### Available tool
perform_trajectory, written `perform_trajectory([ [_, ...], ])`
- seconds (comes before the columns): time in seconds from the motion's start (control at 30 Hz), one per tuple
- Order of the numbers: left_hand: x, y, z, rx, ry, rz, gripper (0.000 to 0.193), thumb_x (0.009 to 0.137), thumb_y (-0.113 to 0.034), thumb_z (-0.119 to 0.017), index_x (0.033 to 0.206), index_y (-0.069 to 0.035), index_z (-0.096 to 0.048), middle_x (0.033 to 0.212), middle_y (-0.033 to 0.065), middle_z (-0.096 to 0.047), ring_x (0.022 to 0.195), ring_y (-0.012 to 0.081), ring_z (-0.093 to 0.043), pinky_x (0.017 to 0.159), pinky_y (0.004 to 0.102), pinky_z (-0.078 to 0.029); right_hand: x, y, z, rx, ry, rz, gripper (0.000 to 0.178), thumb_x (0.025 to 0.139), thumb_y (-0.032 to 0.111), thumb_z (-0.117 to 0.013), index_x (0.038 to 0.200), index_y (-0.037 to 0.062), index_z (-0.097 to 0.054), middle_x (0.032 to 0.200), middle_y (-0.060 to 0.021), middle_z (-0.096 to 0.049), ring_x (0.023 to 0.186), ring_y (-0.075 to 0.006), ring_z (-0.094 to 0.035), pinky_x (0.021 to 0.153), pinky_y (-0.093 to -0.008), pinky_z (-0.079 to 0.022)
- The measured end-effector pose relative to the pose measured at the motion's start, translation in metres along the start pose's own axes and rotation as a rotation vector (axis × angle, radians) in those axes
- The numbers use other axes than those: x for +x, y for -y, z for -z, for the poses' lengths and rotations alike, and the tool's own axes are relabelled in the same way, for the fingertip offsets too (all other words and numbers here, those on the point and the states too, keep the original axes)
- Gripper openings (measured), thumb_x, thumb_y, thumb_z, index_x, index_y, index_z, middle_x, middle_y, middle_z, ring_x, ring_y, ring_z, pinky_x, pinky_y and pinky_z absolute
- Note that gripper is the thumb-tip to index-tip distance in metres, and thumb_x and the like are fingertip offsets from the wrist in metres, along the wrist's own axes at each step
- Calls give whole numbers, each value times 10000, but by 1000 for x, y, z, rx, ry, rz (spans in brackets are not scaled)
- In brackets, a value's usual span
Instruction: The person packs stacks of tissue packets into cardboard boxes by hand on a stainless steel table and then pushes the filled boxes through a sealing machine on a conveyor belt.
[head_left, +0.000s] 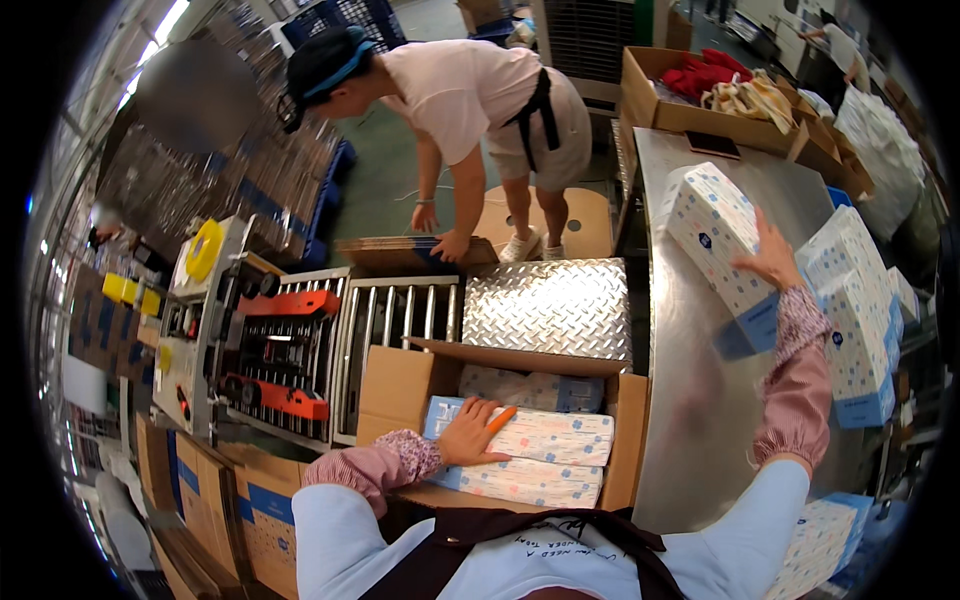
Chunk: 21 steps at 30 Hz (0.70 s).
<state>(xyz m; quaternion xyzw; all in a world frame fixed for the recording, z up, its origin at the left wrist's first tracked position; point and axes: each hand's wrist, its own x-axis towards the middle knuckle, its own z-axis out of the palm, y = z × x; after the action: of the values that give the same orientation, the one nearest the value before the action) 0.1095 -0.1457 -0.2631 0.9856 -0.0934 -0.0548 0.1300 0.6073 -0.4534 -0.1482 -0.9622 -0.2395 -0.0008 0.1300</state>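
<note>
My left hand [468, 436] lies with fingers spread on long white packs [555, 440] dotted with blue and pink, inside an open cardboard box [627, 440]. A slim orange piece [502, 419] runs along its index finger; whether it is a finger cover is unclear. Further packs [530, 388] lie along the box's far side. Out to the right, my right hand [772, 255] grips the right side of a similar white-and-blue pack [712, 235], tilted over the metal table [690, 400]. I cannot tell whether that pack touches the table.
More packs [850, 310] stand at the table's right, with another pack [820, 545] nearer me. A co-worker [470, 110] bends over flat cardboard [400, 255] beyond the roller conveyor [400, 310]. An orange-sided taping machine [285, 350] stands left. A cloth-filled carton [700, 90] is far right.
</note>
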Motion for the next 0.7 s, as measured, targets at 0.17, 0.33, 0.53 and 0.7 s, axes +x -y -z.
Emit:
perform_trajectory([
  [0.17,-6,4,-11,-2,-83,-19,855,818,-659,-459,1378,-24,-336,1242,269,-404,1072,392,-403,986,500,-268,-50,-3,12,100,38,-38,1107,520,154,-733,1460,95,-151,1156,-273,-552,1035,-409,-553,899,-391,-433],
  [0.33,0,6,-6,-3,-134,-65,861,794,-679,-475,1394,-76,-341,1197,246,-442,1014,340,-426,924,442,-306,-153,48,52,433,-155,-35,978,553,-11,-652,1439,101,-253,1268,-204,-520,1109,-335,-544,894,-338,-446],
  [0.53,-21,2,-6,-46,-122,-31,898,750,-647,-570,1404,-79,-333,1110,190,-493,986,311,-443,915,413,-315,-264,174,94,695,-86,462,907,627,63,-756,1417,68,-309,1342,-186,-451,1195,-304,-483,983,-386,-396],
  [0.7,-40,8,-6,-95,-47,-39,898,747,-625,-585,1408,-82,-315,1269,223,-435,1228,376,-358,1041,464,-258,-256,269,22,292,32,936,767,621,22,-689,1339,123,-439,1112,-214,-536,958,-384,-527,818,-441,-425],
])
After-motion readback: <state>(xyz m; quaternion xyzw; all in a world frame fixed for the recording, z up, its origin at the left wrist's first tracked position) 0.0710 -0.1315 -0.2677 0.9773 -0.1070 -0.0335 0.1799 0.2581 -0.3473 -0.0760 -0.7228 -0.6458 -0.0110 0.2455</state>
